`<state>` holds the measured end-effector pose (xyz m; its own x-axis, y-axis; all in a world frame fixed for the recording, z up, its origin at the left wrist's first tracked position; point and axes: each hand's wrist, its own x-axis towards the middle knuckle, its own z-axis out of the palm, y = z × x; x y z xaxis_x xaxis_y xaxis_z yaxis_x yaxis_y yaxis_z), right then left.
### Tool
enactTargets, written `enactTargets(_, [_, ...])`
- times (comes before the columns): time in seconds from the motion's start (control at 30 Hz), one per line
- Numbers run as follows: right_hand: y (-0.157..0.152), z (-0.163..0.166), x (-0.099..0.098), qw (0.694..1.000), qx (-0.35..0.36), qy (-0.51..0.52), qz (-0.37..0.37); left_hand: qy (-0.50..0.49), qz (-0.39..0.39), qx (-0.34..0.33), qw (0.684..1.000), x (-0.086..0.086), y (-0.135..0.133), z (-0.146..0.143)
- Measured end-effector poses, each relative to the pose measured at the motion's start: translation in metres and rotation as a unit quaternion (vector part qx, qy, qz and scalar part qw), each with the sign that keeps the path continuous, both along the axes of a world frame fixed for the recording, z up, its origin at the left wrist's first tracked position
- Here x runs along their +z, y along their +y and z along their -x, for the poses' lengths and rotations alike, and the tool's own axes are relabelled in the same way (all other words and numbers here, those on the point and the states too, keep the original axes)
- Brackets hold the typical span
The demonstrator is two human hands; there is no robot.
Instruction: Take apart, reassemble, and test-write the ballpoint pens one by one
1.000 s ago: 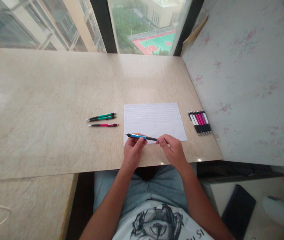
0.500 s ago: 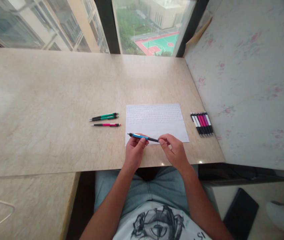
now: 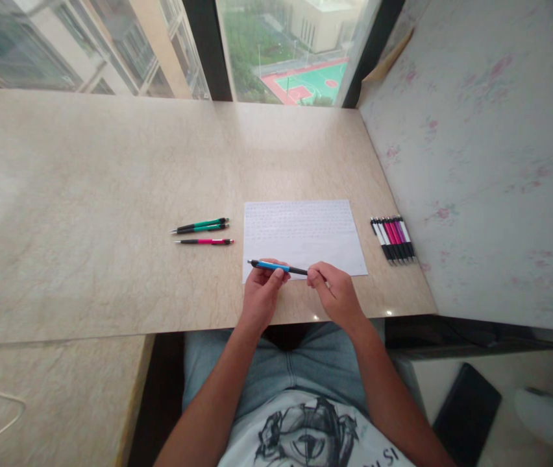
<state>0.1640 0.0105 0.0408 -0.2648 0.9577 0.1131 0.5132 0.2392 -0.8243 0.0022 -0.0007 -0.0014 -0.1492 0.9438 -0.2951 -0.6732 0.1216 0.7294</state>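
Observation:
A blue pen with a black grip [image 3: 269, 265] lies nearly level between my two hands, above the lower edge of a sheet of paper [image 3: 306, 243] covered with rows of handwriting in its upper half. My left hand [image 3: 261, 295] is closed on the blue barrel, thumb on top. At the pen's tip end, my right hand [image 3: 335, 292] pinches the black part; the tip itself is hidden by the fingers. Two green pens [image 3: 203, 226] and a pink pen [image 3: 203, 242] rest left of the paper.
To the paper's right, several white, pink and purple pens [image 3: 393, 240] stand in a tight row beside the flowered wall [image 3: 491, 168]. A window [image 3: 296, 52] borders the far side of the stone-patterned tabletop [image 3: 111, 194]. A white cable [image 3: 8, 421] lies at lower left.
My right fingers have curled more closely around the tip end of the pen. My left hand and the pen keep almost the same position; the view has shifted slightly.

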Motion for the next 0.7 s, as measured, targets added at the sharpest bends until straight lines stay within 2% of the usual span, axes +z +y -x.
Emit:
enactTargets(0.33, [-0.001, 0.0016, -0.0032, 1.0, -0.018, 0.017, 0.019, 0.035, 0.002, 0.0, 0.999, -0.0033, -0.0002, -0.0007])
enactTargets(0.43, [-0.0013, 0.0025, -0.0037, 0.999, -0.027, 0.03, 0.001, 0.065, 0.0, -0.009, 0.998, -0.0031, 0.0001, -0.0005])
enactTargets(0.57, [-0.0016, 0.0038, -0.0033, 0.999, -0.001, 0.015, -0.039, 0.101, 0.0, -0.024, 0.995, -0.0024, -0.0002, -0.0007])
enactTargets(0.7, [-0.0016, 0.0048, -0.0038, 0.999, 0.0, -0.005, -0.045, 0.112, 0.0, -0.037, 0.993, -0.0018, -0.0005, -0.001])
